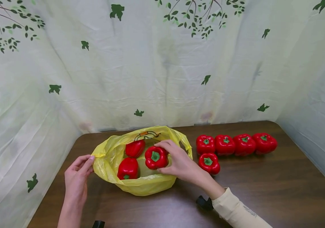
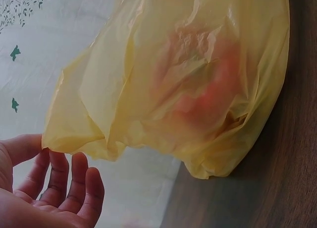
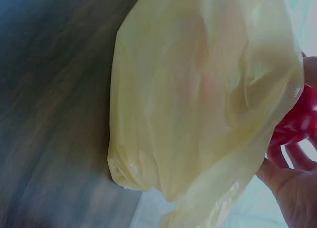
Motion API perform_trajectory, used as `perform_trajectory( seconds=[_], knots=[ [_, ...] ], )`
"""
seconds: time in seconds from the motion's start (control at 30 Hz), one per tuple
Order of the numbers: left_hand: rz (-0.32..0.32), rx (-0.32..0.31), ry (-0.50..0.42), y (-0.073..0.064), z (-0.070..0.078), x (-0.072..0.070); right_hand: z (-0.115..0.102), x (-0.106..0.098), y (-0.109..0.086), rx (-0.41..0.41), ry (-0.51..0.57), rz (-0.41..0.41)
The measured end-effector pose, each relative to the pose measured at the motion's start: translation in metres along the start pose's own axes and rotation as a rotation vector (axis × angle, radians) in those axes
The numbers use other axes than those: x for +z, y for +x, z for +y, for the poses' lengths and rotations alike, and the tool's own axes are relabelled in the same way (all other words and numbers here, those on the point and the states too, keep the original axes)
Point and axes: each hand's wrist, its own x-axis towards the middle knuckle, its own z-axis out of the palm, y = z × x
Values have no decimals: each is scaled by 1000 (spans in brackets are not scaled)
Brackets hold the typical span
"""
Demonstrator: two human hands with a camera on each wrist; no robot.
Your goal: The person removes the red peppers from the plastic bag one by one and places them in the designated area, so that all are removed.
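Observation:
A yellow plastic bag (image 1: 139, 186) stands on the table with its mouth facing up. My left hand (image 1: 78, 177) pinches the left edge of its rim between thumb and fingertips; the left wrist view shows that pinch at the bag's corner. My right hand (image 1: 179, 160) grips a red bell pepper (image 1: 156, 157) by its sides, over the mouth of the bag, green stem toward the head camera. Inside the bag lie two more peppers, a rear one (image 1: 135, 148) and a front one (image 1: 128, 168). Through the thin plastic, red shows blurred in the left wrist view.
Right of the bag, several red bell peppers (image 1: 244, 144) stand in a row on the brown table (image 1: 265, 190), with a single pepper (image 1: 209, 163) in front of the row's left end. Behind the table hangs a pale curtain (image 1: 151, 69) with leaf prints.

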Motion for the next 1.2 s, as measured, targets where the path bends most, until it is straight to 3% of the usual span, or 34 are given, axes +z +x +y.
perform_trajectory(
  seconds=[0.47,0.7,1.2],
  knots=[
    [8,5,15,0,1,0,-11,-32,-24,-24,-77,114],
    [11,1,17,0,0,0,-11,-54,-39,-52,-48,140],
    [13,-9,20,0,0,0,-3,-90,-82,-8,-99,191]
  ],
)
